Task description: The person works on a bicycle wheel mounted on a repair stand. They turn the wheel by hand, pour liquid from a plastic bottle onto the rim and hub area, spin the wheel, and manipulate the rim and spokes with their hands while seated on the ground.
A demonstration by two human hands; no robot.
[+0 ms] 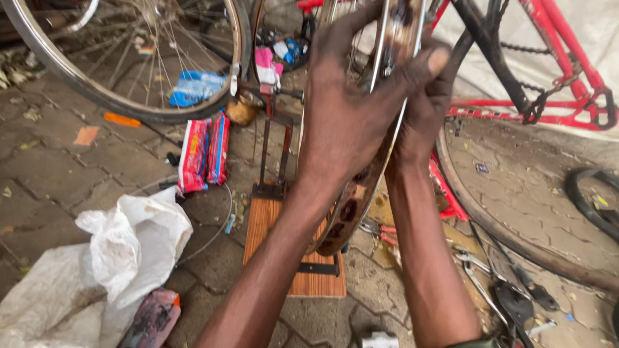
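Head view: both hands clasp a shiny wheel rim (361,180) standing edge-on, left hand (348,109) wrapped over its near face, right hand (422,109) behind, thumb over the edge. Below stands a wooden board (267,225) on the paved floor (51,174); a red bicycle frame (561,64) is at right.

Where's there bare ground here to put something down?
Bare paving lies left, between the spoked wheel, the red packets and the white plastic bag. More sits right, inside the curve of the tyre under the red bicycle frame. Lower right is crowded with tools.
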